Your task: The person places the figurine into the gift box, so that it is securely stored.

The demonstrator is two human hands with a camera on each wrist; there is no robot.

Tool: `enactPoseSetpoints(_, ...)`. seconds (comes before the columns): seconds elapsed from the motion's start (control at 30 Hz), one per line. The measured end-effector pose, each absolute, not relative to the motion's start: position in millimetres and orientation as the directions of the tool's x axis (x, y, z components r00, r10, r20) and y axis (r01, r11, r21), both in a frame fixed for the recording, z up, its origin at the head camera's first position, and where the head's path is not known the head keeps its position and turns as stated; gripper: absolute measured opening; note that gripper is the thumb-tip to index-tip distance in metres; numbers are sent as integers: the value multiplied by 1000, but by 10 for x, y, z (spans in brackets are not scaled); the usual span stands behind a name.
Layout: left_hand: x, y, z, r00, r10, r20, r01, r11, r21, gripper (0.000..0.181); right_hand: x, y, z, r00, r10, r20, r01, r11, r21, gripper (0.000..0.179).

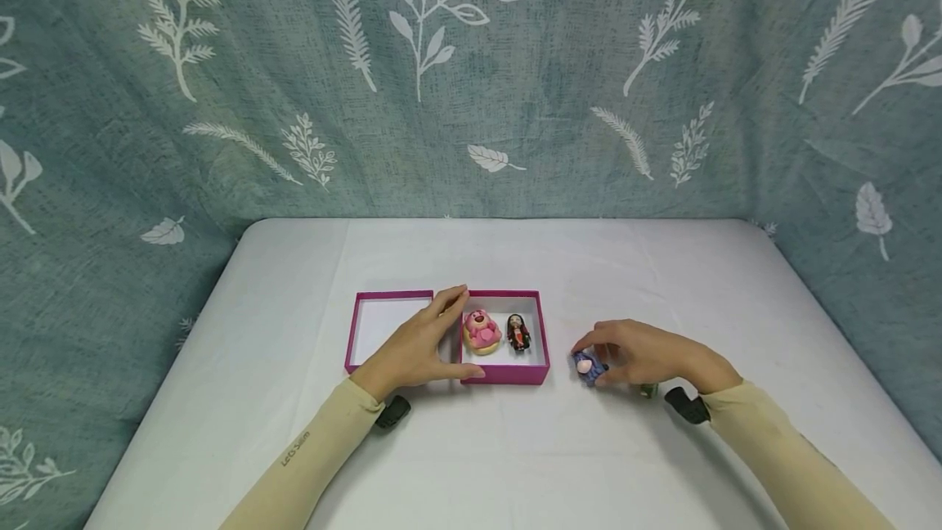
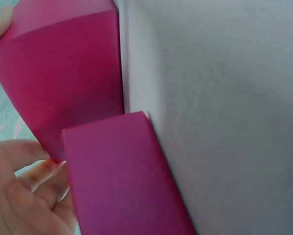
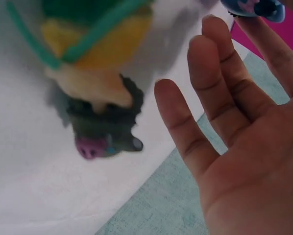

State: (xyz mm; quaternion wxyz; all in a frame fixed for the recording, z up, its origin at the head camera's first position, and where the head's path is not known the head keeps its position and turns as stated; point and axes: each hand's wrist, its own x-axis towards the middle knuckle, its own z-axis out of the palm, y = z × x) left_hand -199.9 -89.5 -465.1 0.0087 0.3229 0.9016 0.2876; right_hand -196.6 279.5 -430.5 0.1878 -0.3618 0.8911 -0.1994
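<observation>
My left hand (image 1: 415, 350) holds the magenta box (image 1: 508, 375) by its left side, thumb at the front wall and fingers at the back. A pink bear figurine (image 1: 482, 332) on a yellow base and a dark-haired figurine in red and black (image 1: 518, 334) are inside the box. Right of it, my right hand (image 1: 636, 352) pinches a blue-purple figurine (image 1: 589, 367) between thumb and index finger, low over the table. Under that hand is a figurine with a pink snout and green and yellow clothing (image 3: 107, 127), mostly hidden in the head view.
Against the box's left side lies its magenta-rimmed lid (image 1: 390, 295), white inside and partly covered by my left hand. Everything is on a white-covered table (image 1: 500, 464). A green curtain with white leaf prints (image 1: 545, 145) hangs behind it.
</observation>
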Motion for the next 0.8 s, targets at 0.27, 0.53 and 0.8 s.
enactPoseSetpoints(0.27,-2010,-898,-4667,-787,590,179,585,622,521,114,-1966,2797,-4273,-666,-733,-140,-583,628,-515,42)
enactPoseSetpoints(0.53,-2004,-902,-4658,-788,590,176,582,619,528,115,-1986,2763,-4258,-678,-725,-121,-594,638,-490,45)
enactPoseSetpoints(0.8,-2003,-902,-4657,-788,591,170,579,620,530,115,-1992,2706,-4200,-672,-737,-72,-624,616,-481,46)
